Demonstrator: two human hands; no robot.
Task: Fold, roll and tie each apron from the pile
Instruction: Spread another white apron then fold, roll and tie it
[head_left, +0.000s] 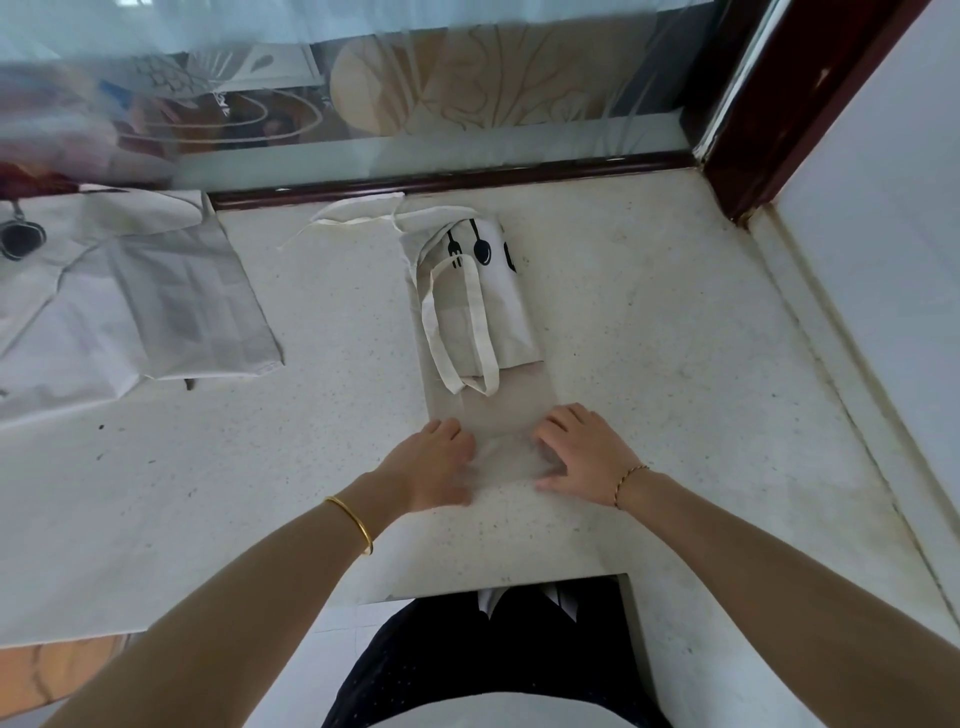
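A cream apron (506, 312) lies folded into a long narrow strip on the speckled white counter (311, 467), running away from me. Its far end shows black fork and spoon prints, its neck loop lies on top, and a tie string trails off to the far left. My left hand (431, 465) and my right hand (582, 454) sit on the near end of the strip, one at each side. The fingers curl over the near edge of the cloth, which looks blurred and slightly bunched between them.
A pile of more cream aprons (119, 306) lies at the left of the counter. A dark wooden frame (467, 179) with frosted glass bounds the far edge. A white wall (883, 260) closes the right side. The counter has a notch in front of my body.
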